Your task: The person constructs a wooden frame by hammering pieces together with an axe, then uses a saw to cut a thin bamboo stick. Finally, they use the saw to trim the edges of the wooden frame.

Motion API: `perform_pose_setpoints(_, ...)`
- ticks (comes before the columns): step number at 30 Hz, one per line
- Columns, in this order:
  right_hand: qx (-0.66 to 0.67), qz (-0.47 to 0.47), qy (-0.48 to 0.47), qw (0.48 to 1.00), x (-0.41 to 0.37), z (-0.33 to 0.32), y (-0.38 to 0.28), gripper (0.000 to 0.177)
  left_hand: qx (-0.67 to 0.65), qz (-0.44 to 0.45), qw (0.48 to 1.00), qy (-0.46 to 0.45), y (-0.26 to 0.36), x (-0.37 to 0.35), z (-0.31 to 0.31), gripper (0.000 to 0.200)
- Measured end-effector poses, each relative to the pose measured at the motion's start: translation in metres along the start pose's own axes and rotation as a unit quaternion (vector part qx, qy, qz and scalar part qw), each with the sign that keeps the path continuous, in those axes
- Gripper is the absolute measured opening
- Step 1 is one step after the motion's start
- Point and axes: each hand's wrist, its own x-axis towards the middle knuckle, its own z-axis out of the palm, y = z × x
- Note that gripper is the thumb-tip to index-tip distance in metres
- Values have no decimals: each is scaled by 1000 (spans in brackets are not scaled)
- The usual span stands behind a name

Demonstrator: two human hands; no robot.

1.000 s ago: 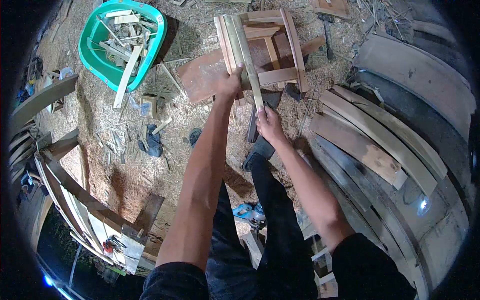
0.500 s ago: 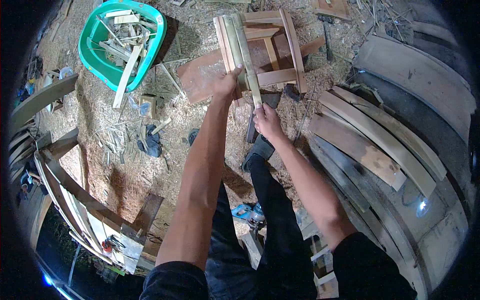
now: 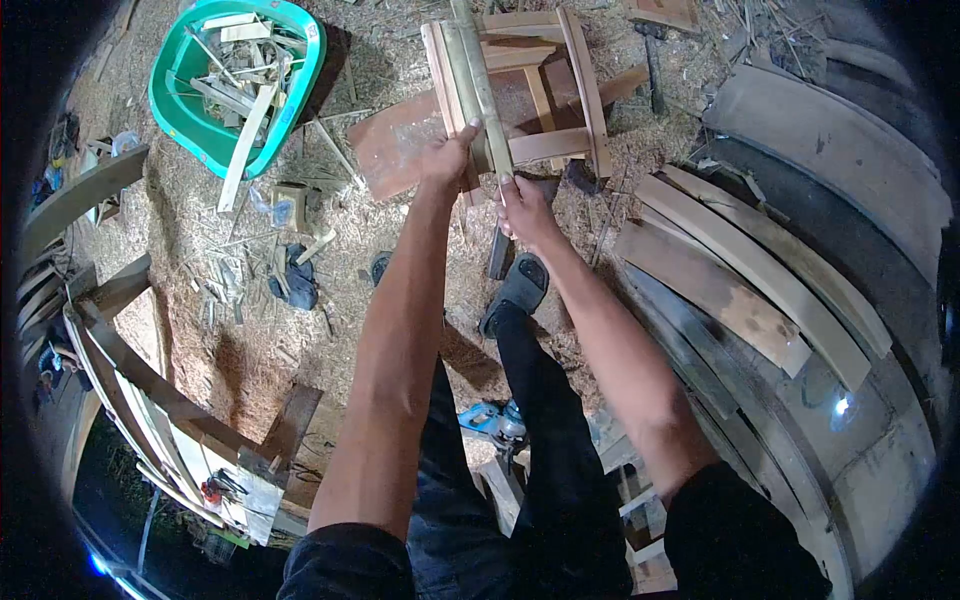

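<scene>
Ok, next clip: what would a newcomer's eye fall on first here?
Probably the bright green, rounded plastic tub at the upper left, heaped with pale, splintery wood scraps. Next, at top centre, the brown, open wooden frame, with the left grip at its left side and the right grip on the near end of a long, pale, narrow wooden strip. Long, pale, curved wooden planks also stand out at the right.

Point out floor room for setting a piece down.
Mostly open: shavings-strewn floor between the dark bundle and short dark board, left of the left forearm. Crowded: the green basin, heaped with offcuts; the curved boards at right; around the wooden frame.
</scene>
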Motion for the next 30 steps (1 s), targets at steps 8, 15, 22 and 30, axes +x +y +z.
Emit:
perform_pose_setpoints(8, -22, 19, -12, 1000, -3, -1, -34, 38, 15, 30, 999, -2, -3, -5, 0, 39)
perform_pose_setpoints(15, 53, 66, -24, 996, -3, -7, -42, 37, -14, 61, 998, -29, -6, -4, 0, 34)
perform_pose_setpoints(22, 139, 89, -25, 986, -42, -15, -26, 34, -30, 45, 998, -9, -1, -8, 2, 32)
perform_pose_setpoints(30, 12, -63, 99, 993, -7, 10, -14, 36, 6, 9, 1000, 3, 13, -22, 1, 35)
